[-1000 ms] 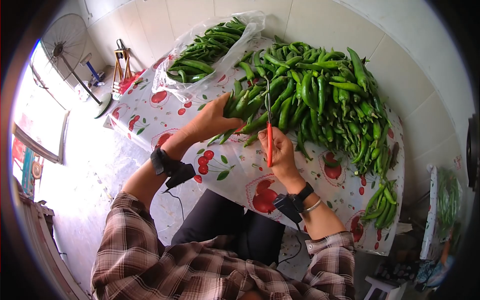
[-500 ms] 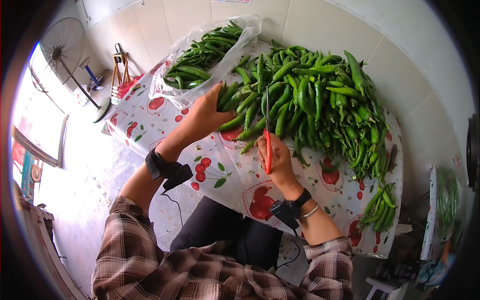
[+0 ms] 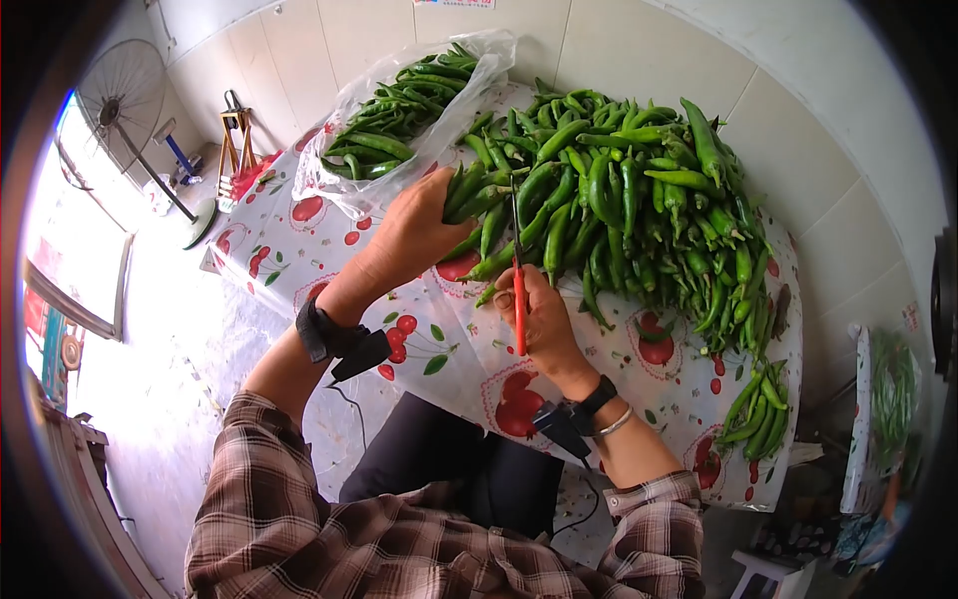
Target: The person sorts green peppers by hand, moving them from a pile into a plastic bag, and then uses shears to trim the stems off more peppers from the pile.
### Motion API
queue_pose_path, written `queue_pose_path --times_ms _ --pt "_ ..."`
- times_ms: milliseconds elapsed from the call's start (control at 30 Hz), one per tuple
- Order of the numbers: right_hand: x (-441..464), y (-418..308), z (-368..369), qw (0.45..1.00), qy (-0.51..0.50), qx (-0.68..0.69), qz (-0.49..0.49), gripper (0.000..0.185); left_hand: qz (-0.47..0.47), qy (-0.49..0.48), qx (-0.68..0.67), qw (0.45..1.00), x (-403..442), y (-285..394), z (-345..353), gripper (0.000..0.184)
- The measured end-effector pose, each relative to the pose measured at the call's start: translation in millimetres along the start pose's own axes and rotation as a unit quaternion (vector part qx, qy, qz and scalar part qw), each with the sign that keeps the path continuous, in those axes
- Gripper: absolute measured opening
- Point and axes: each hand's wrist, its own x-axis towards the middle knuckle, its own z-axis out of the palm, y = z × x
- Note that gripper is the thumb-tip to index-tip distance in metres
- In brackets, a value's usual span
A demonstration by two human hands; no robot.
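My left hand [image 3: 416, 228] is closed around several long green peppers [image 3: 475, 196], whose ends stick out to the right. Red-handled scissors [image 3: 520, 311] are in my right hand [image 3: 545, 317], blades pointing away from me beside those peppers. The blades look nearly closed, and whether they touch a pepper I cannot tell. Behind and to the right of both hands spreads a large heap of green peppers [image 3: 639, 200]. A clear plastic bag [image 3: 329, 185] with more peppers inside lies beyond my left hand.
The table has a white cloth [image 3: 439, 309] printed with red fruit. A small separate bunch of peppers [image 3: 758, 414] lies near its right edge. A standing fan [image 3: 118, 112] and a wooden stool [image 3: 233, 150] are at the far left. Tiled wall [image 3: 659, 55] borders the back.
My right hand has moved slightly left with the scissors, bringing the blades nearer the peppers in my left hand. My left hand has shifted slightly right, still gripping them.
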Motion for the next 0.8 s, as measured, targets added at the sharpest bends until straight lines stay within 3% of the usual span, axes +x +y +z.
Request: queue_pose_path --times_ms 267,500,567,667,800 --pt "-1.7 -8.4 -1.4 0.995 -0.005 0.099 0.021 0.018 -0.010 -0.031 -0.017 0.999 -2.9 7.6 3.5 0.032" --pt "-1.7 0.2 0.6 0.999 0.028 0.024 0.011 0.020 0.024 -0.022 -0.008 0.999 -5.5 0.7 3.4 0.034" --pt "-3.5 -3.0 0.6 0.991 0.047 0.115 0.043 0.020 0.031 -0.022 -0.003 0.999 -6.1 -4.7 -1.0 0.035" --pt "-3.3 -3.3 1.1 0.989 0.067 0.117 0.061 0.020 0.011 -0.037 0.031 0.999 -5.6 -13.6 -11.6 0.037" --pt "-1.3 -2.8 -1.4 0.982 0.091 0.142 0.081 0.020 0.050 0.014 0.115 0.992 9.6 -43.4 -43.0 0.040"
